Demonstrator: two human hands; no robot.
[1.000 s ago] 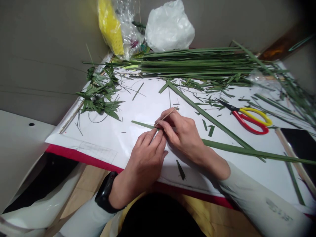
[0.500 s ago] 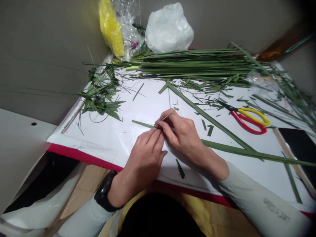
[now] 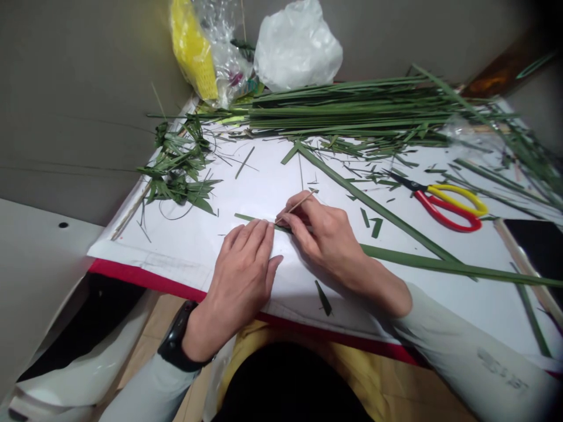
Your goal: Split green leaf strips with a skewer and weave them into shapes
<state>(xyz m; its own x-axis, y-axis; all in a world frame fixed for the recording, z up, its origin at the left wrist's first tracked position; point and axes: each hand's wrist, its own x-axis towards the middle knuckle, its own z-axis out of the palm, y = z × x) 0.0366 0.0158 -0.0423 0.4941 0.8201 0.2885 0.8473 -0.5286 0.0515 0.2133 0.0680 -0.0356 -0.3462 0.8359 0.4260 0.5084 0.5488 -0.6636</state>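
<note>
A long green leaf strip [image 3: 409,259] runs across the white table sheet, from the middle out past the right edge of view. My left hand [image 3: 240,266] lies flat over it near its left end, fingers stretched and close together, fingertips touching the leaf. In a pinch, my right hand [image 3: 332,243] holds a thin wooden stick [image 3: 302,201], its lower tip at the leaf beside my left fingertips. Part of the leaf is hidden under my right hand. A short leaf scrap [image 3: 323,299] lies between my forearms.
Scissors [image 3: 455,208] with red and yellow handles and a phone [image 3: 534,246] lie at right. A folded leaf strip [image 3: 378,202] slants across the sheet. Behind are a leaf bundle [image 3: 352,111] and plastic bags [image 3: 299,47]. Leaf figures [image 3: 180,170] sit at left.
My left hand has slid left along the leaf, away from my right hand, uncovering more of the strip. The right hand keeps the stick at about the same spot.
</note>
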